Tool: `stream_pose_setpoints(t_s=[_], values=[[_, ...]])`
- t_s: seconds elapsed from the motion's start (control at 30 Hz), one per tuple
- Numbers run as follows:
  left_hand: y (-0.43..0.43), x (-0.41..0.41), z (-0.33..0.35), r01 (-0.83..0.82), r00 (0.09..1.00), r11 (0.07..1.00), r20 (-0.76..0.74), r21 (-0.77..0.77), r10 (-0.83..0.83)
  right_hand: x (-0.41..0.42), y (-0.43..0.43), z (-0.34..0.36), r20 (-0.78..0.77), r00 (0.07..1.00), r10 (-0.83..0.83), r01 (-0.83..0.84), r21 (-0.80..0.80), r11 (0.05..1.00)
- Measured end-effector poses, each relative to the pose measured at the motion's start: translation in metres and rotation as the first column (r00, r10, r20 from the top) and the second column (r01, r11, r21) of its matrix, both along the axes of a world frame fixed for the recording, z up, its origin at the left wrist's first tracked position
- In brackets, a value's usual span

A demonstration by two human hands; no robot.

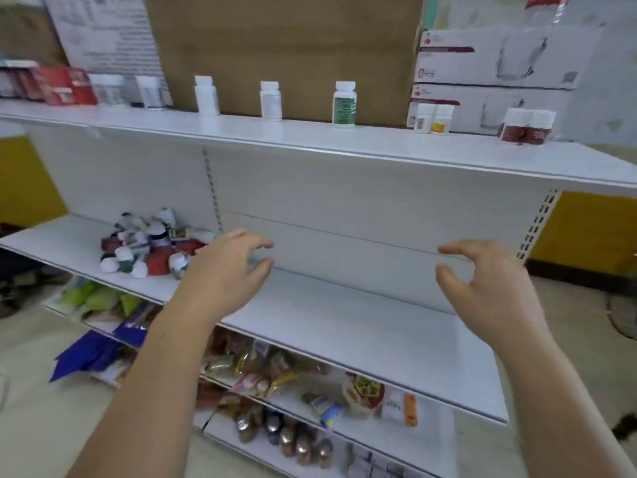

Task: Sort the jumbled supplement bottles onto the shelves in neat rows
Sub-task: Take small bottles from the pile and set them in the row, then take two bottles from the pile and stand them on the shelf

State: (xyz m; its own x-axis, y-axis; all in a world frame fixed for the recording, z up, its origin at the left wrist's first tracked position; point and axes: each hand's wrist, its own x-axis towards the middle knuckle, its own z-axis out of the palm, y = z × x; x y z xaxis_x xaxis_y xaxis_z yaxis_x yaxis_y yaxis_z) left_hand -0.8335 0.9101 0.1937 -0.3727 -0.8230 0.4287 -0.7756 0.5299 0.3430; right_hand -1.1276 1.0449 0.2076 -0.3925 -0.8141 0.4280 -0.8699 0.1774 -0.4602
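Observation:
A jumbled pile of supplement bottles (148, 244), white-capped with red, dark and white bodies, lies on the left part of the middle shelf (344, 326). My left hand (224, 270) hovers just right of the pile, fingers apart and holding nothing. My right hand (482, 281) hangs over the shelf's right part, also spread and holding nothing. On the top shelf (310, 139) stand two plain white bottles (206, 95) (270, 101), a green-labelled bottle (344, 104), two small white bottles (432, 119) and two red-labelled bottles (527, 127).
Red boxes (65, 85) and more white bottles (110, 90) sit at the top shelf's left end. White cartons (482, 63) are stacked at its right, cardboard behind. The lower shelves hold snack packets (262, 374) and green bags (96, 298).

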Motion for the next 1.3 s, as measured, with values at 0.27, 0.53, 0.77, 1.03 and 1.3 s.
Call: stream_pose_setpoints(t_s=[0.27,0.53,0.77,1.03,1.3], values=[[-0.010,0.160,-0.098,-0.239,0.970,0.927,0.023,0.288,0.243,0.149,-0.086,-0.099,0.111,0.973,0.202,-0.218,0.161,0.963],[-0.012,0.329,-0.157,-0.408,0.898,0.810,0.026,0.421,0.439,0.326,-0.168,-0.171,0.201,0.910,0.362,-0.405,0.254,0.878],[-0.019,0.445,-0.176,-0.557,0.780,0.672,0.029,0.488,0.625,0.456,-0.240,-0.189,0.281,0.804,0.524,-0.594,0.365,0.717],[-0.103,0.540,-0.198,-0.596,0.731,0.605,0.046,0.528,0.681,0.577,-0.354,-0.202,0.290,0.717,0.634,-0.692,0.402,0.599],[-0.293,0.646,-0.190,-0.580,0.766,0.620,0.097,0.528,0.635,0.684,-0.531,-0.192,0.266,0.721,0.640,-0.687,0.389,0.613]])
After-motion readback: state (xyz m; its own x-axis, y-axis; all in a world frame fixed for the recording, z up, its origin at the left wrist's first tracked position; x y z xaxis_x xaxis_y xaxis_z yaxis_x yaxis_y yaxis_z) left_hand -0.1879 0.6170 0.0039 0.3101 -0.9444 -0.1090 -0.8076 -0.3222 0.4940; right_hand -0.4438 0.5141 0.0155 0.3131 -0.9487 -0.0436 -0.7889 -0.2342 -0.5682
